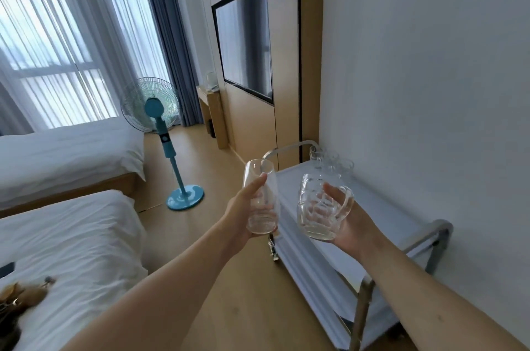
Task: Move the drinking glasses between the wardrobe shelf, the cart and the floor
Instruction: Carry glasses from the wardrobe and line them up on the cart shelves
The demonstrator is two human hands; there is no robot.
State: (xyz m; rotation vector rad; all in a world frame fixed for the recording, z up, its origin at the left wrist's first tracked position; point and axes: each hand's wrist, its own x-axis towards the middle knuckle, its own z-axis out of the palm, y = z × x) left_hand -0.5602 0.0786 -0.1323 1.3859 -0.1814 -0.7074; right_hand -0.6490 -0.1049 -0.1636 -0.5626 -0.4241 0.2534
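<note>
My left hand (243,207) grips a tall clear tumbler (261,197), held upright just left of the cart's near-left edge. My right hand (348,221) holds a dimpled clear glass mug (318,207) with a handle, fingers curled through the handle, above the cart's top shelf. The metal cart (381,207) stands against the right wall with a pale top surface. Several clear glasses (329,163) stand grouped at the cart's far corner by the wall. No wardrobe shelf is in view.
Two white beds (71,236) fill the left side. A teal standing fan (166,132) stands on the wooden floor (243,307) between the beds and the wall with a television (243,46). A small desk (210,109) sits beyond.
</note>
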